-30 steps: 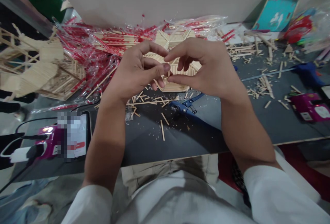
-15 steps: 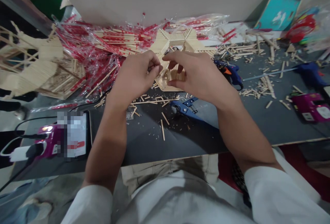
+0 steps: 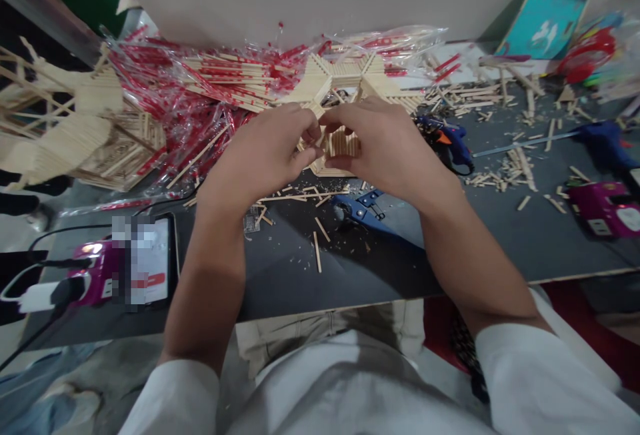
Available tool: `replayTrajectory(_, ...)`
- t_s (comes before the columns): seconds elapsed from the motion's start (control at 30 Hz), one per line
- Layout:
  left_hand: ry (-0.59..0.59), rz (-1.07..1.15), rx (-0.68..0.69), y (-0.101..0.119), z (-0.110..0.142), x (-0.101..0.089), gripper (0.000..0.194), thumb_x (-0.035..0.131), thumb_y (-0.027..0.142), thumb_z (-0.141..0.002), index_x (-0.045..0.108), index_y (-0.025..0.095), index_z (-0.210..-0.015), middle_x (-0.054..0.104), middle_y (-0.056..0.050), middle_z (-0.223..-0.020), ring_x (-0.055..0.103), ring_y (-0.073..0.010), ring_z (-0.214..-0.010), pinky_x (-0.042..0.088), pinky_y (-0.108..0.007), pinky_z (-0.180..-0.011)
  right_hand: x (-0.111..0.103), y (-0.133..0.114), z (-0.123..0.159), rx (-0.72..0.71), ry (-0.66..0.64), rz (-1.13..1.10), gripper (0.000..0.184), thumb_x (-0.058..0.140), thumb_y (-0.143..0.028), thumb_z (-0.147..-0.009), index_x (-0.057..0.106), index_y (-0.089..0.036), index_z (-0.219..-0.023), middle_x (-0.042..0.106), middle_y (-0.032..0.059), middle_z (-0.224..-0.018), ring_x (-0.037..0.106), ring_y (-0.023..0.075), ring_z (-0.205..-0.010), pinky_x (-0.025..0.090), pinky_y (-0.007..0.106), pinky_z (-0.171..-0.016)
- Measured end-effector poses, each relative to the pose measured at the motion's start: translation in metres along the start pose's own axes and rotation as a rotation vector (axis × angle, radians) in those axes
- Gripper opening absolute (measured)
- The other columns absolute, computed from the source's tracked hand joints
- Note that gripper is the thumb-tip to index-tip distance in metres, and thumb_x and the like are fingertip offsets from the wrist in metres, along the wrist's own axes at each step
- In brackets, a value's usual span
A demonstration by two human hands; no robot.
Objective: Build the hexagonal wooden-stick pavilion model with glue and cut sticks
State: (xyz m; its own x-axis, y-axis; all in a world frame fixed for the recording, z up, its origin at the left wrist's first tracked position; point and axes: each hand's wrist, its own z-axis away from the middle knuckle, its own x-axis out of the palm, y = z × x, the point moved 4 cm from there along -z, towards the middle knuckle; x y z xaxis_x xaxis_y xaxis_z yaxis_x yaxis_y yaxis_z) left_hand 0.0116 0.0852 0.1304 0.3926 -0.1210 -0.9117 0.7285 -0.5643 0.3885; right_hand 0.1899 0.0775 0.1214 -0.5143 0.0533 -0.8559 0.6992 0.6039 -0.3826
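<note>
A hexagonal model of pale wooden sticks (image 3: 347, 69) stands on the dark table in front of me, partly hidden behind my hands. My left hand (image 3: 277, 148) is at its near left side, fingers curled toward the thumb; anything small between them is hidden. Over the near right side, my right hand (image 3: 383, 138) is curved, thumb and fingers apart, with the model's stick wall showing between them. Whether it touches the wall I cannot tell. Blue-handled cutters (image 3: 367, 211) lie on the table below my right hand. Short loose sticks (image 3: 317, 251) lie nearer me.
Red-marked plastic packs of sticks (image 3: 220, 78) fill the back left. Another stick structure (image 3: 75, 121) is at far left. A phone (image 3: 160, 261) and purple power adapter (image 3: 97, 268) sit front left. Blue glue guns (image 3: 453, 141), stick scraps (image 3: 515, 168) and a second purple adapter (image 3: 603, 208) are right.
My left hand has shifted slightly right and down, and its thumb reaches farther toward my right hand. My right hand has stayed almost in place over the model.
</note>
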Motion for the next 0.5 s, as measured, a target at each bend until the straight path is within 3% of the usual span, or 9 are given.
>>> replayTrajectory(0.13, -0.045, -0.025, 0.014, 0.0, 0.001, -0.001, 0.019, 0.065, 0.033, -0.093, 0.068, 0.024, -0.11, 0.07, -0.009, -0.117, 0.066, -0.0285, -0.109, 0.048, -0.038, -0.092, -0.007, 0.005, -0.002, -0.011, -0.025, -0.044, 0.034, 0.085, -0.027, -0.078, 0.073, -0.03, -0.11, 0.077, 0.0033, -0.107, 0.07, 0.0307, -0.095, 0.053, 0.044, -0.084)
replayTrajectory(0.27, -0.07, -0.077, 0.037, 0.005, 0.003, -0.003, 0.024, 0.07, 0.031, -0.092, 0.065, 0.023, -0.114, 0.066, -0.008, -0.124, 0.067, -0.0255, -0.103, 0.048, -0.035, -0.087, -0.013, 0.015, -0.004, 0.003, 0.043, -0.106, 0.021, 0.073, -0.024, -0.086, 0.074, -0.028, -0.107, 0.077, 0.004, -0.102, 0.07, 0.0257, -0.085, 0.055, 0.042, -0.077)
replayTrajectory(0.37, -0.031, -0.118, 0.069, 0.011, 0.004, -0.004, 0.023, 0.072, 0.029, -0.094, 0.063, 0.022, -0.114, 0.065, -0.007, -0.127, 0.067, -0.0222, -0.097, 0.047, -0.033, -0.08, -0.009, 0.023, -0.004, 0.033, 0.099, -0.156, 0.015, 0.067, -0.023, -0.09, 0.075, -0.027, -0.103, 0.076, 0.0045, -0.094, 0.07, 0.024, -0.083, 0.054, 0.04, -0.073)
replayTrajectory(0.5, 0.079, -0.164, 0.159, 0.009, 0.005, 0.002, 0.015, 0.078, 0.028, -0.091, 0.066, 0.025, -0.1, 0.069, -0.002, -0.123, 0.068, -0.0202, -0.094, 0.047, -0.031, -0.075, 0.0, 0.028, -0.006, 0.111, 0.106, -0.192, 0.01, 0.068, -0.028, -0.093, 0.076, -0.027, -0.098, 0.077, 0.0054, -0.095, 0.069, 0.0246, -0.082, 0.054, 0.041, -0.075)
